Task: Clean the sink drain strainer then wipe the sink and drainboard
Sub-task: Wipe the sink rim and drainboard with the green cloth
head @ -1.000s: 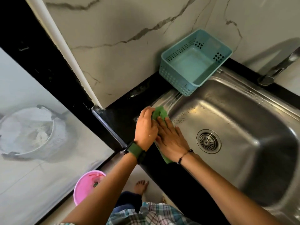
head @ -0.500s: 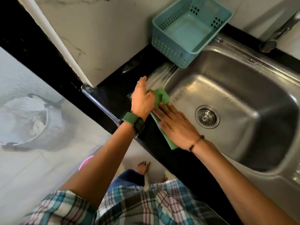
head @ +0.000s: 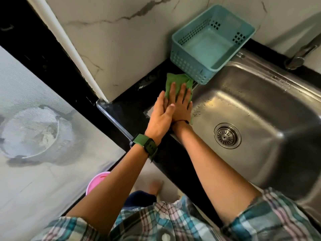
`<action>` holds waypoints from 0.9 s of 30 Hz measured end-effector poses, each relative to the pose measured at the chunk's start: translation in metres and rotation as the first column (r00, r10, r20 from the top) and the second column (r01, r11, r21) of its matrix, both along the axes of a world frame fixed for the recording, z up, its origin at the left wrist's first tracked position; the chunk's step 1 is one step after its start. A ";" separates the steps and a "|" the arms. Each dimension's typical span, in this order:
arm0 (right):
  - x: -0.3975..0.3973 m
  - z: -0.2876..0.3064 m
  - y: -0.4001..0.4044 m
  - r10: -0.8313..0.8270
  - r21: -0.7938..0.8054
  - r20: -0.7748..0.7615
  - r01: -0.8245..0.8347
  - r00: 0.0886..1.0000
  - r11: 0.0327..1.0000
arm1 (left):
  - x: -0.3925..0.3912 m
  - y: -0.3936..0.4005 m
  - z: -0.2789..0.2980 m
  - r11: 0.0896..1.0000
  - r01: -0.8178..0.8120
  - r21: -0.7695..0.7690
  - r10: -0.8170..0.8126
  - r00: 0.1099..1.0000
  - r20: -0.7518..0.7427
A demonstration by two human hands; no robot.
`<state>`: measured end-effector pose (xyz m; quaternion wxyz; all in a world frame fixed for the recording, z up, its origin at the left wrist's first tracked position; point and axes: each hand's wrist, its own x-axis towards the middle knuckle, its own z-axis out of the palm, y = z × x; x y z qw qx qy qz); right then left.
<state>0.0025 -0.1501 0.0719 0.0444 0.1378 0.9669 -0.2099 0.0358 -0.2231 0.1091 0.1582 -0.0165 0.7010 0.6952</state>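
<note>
A green cloth (head: 171,80) lies flat on the left rim of the steel sink (head: 257,108), just in front of the teal basket. My right hand (head: 180,103) presses flat on the cloth with fingers spread. My left hand (head: 160,117), with a green watch on its wrist, lies flat partly over the right hand's edge. The round drain strainer (head: 226,135) sits in the drain at the sink bottom, to the right of my hands. The sink's inner wall shows water drops.
A teal plastic basket (head: 194,66) stands at the sink's back left corner against the marble wall. The tap (head: 298,56) reaches in from the right. Black countertop (head: 128,100) borders the sink. A pink bucket (head: 97,180) stands on the floor below.
Both hands have slid the cloth away from me along the sink's left rim toward the basket. The left hand now overlaps the right hand.
</note>
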 end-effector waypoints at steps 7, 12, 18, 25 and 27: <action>0.060 0.010 0.025 0.292 -0.051 0.092 -0.289 0.952 0.956 | -0.005 0.002 -0.005 0.997 -0.023 0.077 0.019 0.998 0.055; 0.109 0.017 0.051 0.381 -0.165 0.180 -0.355 0.907 0.920 | -0.009 -0.004 -0.010 0.999 -0.008 0.049 0.005 0.999 0.051; 0.051 0.011 0.024 0.289 -0.106 0.210 -0.272 0.934 0.957 | -0.006 0.005 -0.002 0.996 0.027 0.083 -0.038 0.990 0.136; 0.078 0.021 0.032 0.303 -0.240 0.236 -0.247 0.924 0.939 | -0.008 0.007 0.004 0.993 0.063 -0.097 -0.057 0.996 0.070; 0.115 0.025 0.056 0.302 -0.303 0.210 -0.232 0.930 0.924 | -0.011 0.004 0.001 0.987 0.100 -0.125 -0.093 0.994 0.057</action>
